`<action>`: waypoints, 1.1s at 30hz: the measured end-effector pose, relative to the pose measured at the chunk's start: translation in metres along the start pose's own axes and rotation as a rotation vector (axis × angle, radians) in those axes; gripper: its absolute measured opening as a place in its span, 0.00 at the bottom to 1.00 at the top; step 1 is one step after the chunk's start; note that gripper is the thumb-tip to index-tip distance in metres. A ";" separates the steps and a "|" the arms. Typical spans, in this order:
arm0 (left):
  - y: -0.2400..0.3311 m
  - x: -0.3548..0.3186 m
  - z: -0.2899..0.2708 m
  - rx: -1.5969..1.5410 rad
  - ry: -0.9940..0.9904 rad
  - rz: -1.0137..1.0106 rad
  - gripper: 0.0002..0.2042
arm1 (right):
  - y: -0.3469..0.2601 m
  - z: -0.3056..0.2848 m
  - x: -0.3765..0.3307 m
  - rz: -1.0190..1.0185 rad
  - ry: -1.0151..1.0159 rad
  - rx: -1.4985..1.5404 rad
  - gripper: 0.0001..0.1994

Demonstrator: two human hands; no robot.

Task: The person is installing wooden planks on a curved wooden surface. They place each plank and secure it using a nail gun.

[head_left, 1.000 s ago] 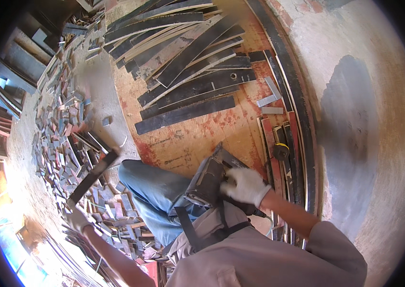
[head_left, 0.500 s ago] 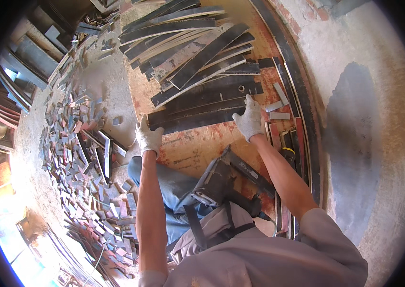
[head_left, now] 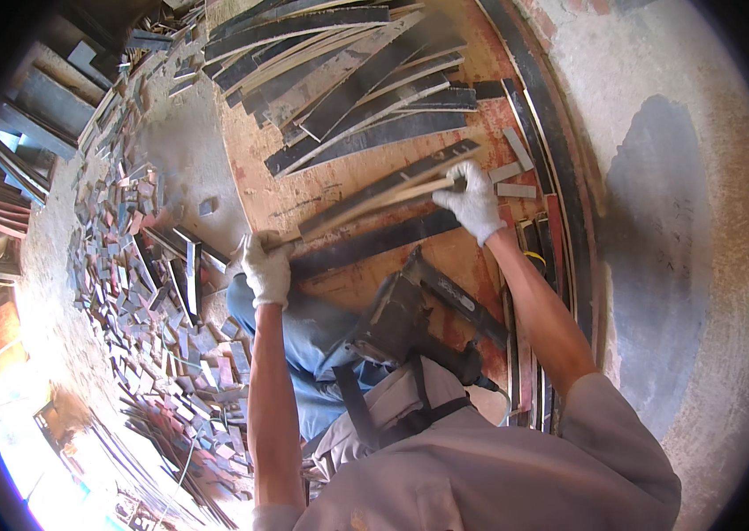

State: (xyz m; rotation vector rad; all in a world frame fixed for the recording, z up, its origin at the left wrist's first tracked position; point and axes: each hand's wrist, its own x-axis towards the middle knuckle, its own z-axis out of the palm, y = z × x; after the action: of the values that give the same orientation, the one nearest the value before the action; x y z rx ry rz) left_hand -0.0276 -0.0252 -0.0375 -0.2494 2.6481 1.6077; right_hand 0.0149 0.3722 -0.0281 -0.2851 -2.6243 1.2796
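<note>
Left hand (head_left: 266, 270) and right hand (head_left: 472, 199) closed on opposite ends of strip (head_left: 374, 196); long axis spans between them, apparently lifted above board (head_left: 339, 181).

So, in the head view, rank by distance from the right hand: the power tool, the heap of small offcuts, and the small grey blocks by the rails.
From the right hand:
1. Small grey blocks, just to its right.
2. Power tool, below it on the lap.
3. Heap of small offcuts, far left on the floor.
</note>
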 end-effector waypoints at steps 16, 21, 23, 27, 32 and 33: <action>-0.010 -0.009 -0.008 -0.091 0.040 -0.032 0.17 | -0.015 -0.017 -0.051 -0.013 -0.356 -0.548 0.31; -0.010 -0.009 -0.012 -0.251 0.016 -0.196 0.12 | -0.012 -0.033 -0.043 -0.227 -0.273 -0.450 0.20; -0.005 -0.010 -0.007 -0.258 0.054 -0.212 0.11 | -0.011 -0.036 -0.042 -0.333 -0.150 -0.357 0.20; -0.016 -0.007 -0.012 -0.212 0.200 -0.191 0.12 | -0.018 -0.032 -0.048 -0.098 -0.128 -0.124 0.20; -0.014 -0.008 -0.011 -0.124 0.269 -0.277 0.12 | -0.018 -0.032 -0.047 0.263 -0.051 0.434 0.21; -0.016 -0.008 -0.010 -0.166 0.266 -0.299 0.12 | -0.021 -0.035 -0.047 0.452 -0.060 0.626 0.18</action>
State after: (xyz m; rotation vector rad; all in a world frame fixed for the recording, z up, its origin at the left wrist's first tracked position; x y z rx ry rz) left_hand -0.0169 -0.0406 -0.0464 -0.8756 2.4914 1.7954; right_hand 0.0677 0.3741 0.0049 -0.7559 -2.1095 2.1907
